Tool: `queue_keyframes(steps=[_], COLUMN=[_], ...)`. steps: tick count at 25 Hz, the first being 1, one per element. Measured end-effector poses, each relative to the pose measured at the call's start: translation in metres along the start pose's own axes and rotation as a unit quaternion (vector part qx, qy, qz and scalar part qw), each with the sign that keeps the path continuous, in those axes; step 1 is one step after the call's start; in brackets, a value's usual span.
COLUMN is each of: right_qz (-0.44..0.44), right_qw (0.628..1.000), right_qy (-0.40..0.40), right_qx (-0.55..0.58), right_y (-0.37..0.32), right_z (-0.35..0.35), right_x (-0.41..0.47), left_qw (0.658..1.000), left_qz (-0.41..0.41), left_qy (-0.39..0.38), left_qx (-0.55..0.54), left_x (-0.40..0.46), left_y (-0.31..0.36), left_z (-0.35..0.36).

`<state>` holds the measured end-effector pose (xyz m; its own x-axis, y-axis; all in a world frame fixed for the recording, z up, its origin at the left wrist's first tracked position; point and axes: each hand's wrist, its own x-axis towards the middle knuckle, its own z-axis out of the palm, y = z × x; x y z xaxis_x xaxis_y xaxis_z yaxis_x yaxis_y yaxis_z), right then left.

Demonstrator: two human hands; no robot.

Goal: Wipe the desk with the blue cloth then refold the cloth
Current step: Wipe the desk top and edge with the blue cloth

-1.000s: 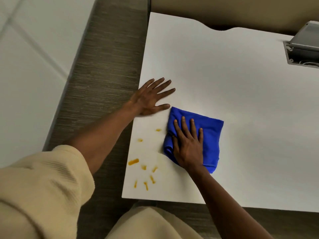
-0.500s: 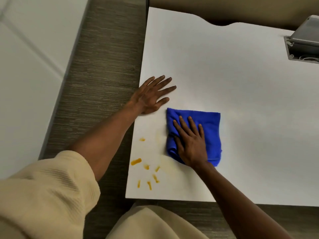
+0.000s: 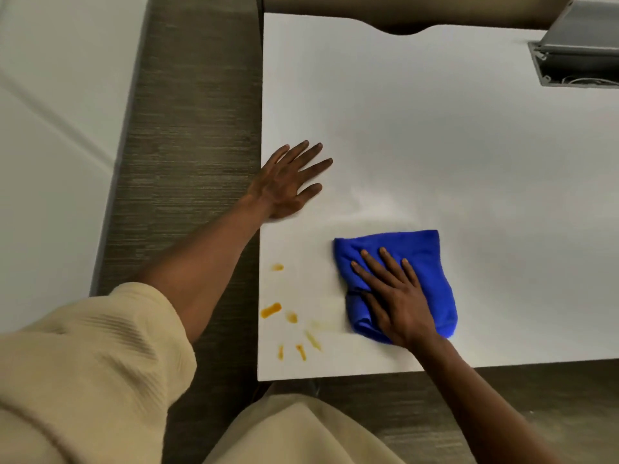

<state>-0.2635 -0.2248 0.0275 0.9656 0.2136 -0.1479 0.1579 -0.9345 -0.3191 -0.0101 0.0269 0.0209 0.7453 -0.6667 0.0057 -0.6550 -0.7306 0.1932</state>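
Observation:
The folded blue cloth (image 3: 427, 262) lies on the white desk (image 3: 435, 128) near its front edge. My right hand (image 3: 393, 296) presses down on it with fingers spread and the thumb tucked into a fold on the cloth's left side. My left hand (image 3: 284, 185) rests flat and open at the desk's left edge, holding nothing. Several orange-yellow stains (image 3: 270, 310) mark the front left corner, to the left of the cloth, with a faint smear between them and the cloth.
A grey cable box (image 3: 576, 61) with a raised lid is set into the desk at the back right. Grey carpet (image 3: 187, 145) runs along the desk's left side, and a white surface (image 3: 50, 128) lies beyond it.
My right hand has slid the cloth a little to the right and toward the front edge. One small stain near the cloth is gone, leaving a faint smear. My left hand stays put.

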Motion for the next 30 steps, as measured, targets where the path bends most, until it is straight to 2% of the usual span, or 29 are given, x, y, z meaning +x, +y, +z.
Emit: queue_keyframes(steps=[2, 4, 6, 8, 11, 13, 15, 17, 18, 21, 24, 27, 28, 30], right_qz=[0.088, 0.129, 0.098, 0.036, 0.006, 0.082, 0.199, 0.271, 0.280, 0.208, 0.095, -0.029, -0.032, 0.045], right_qw=[0.996, 0.990, 0.993, 0.998, 0.997, 0.993, 0.977, 0.959, 0.957, 0.975, 0.992, 0.995, 0.995, 0.995], right_qy=[0.033, 0.052, 0.054, 0.032, 0.016, 0.018, 0.031, 0.051, 0.054, 0.045, 0.033, -0.005, -0.011, -0.008], right_qx=[-0.009, -0.017, -0.026, -0.051, -0.077, -0.081, -0.075, -0.060, -0.052, -0.058, -0.072, -0.092, -0.096, -0.088], right_y=[-0.020, -0.054, -0.074, -0.075, -0.034, 0.002, 0.018, 0.010, -0.002, -0.054, -0.096, -0.073, -0.059, -0.041], right_z=[0.002, 0.014, 0.027, 0.040, 0.037, 0.020, 0.007, 0.003, 0.006, 0.026, 0.051, 0.048, 0.041, 0.029], right_x=[0.036, 0.063, 0.055, 0.009, -0.063, -0.068, -0.042, -0.002, 0.016, 0.033, -0.009, -0.057, -0.060, -0.046], left_qw=[1.000, 1.000, 1.000, 1.000, 1.000, 1.000, 1.000, 0.999, 0.999, 0.999, 1.000, 1.000, 0.999, 0.999], left_qz=[-0.001, 0.001, 0.000, 0.004, 0.012, 0.005, -0.007, -0.003, 0.001, 0.003, 0.004, 0.009, 0.015, 0.040], left_qy=[0.002, 0.009, 0.013, 0.009, 0.003, 0.011, 0.024, 0.030, 0.031, 0.031, 0.024, 0.020, 0.019, 0.015], left_qx=[-0.006, -0.008, -0.009, -0.010, -0.004, -0.005, -0.006, -0.013, -0.014, -0.015, -0.017, -0.019, -0.021, -0.013], left_x=[0.001, 0.001, 0.002, -0.001, -0.001, 0.001, 0.002, 0.004, 0.003, 0.003, 0.002, 0.000, -0.001, -0.007], left_y=[0.000, -0.001, -0.003, -0.003, -0.003, -0.004, -0.006, -0.007, -0.008, -0.007, -0.007, -0.006, -0.004, -0.001], left_z=[0.001, 0.005, 0.006, 0.008, 0.013, 0.014, 0.015, 0.015, 0.016, 0.016, 0.015, 0.014, 0.013, 0.016])
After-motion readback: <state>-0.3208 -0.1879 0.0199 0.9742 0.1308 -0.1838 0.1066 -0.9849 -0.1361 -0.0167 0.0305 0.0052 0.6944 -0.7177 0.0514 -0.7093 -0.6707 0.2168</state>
